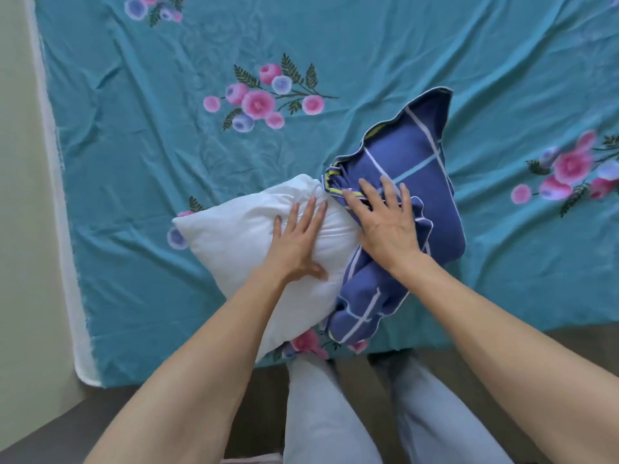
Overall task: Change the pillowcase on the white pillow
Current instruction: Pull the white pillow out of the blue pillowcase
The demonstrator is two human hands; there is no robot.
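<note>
White pillow [234, 236], at six o'clock on our teal bedsheet [167, 145]: our left hand [296, 244] presses it flat-fingered. Blue pillowcase [408, 195], bunched at its three o'clock end: right hand [385, 222] spread flat on it.

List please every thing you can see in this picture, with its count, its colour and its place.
white pillow: one, white, on the bed near its front edge, its right part inside the pillowcase
pillowcase: one, blue with white and light blue lines, bunched over the pillow's right end
bedsheet: one, teal with pink and blue flowers, covering the bed
floor: pale, left of the bed
left hand: one, flat on the pillow
right hand: one, fingers spread on the pillowcase
legs: two, light trousers, bottom centre
</note>
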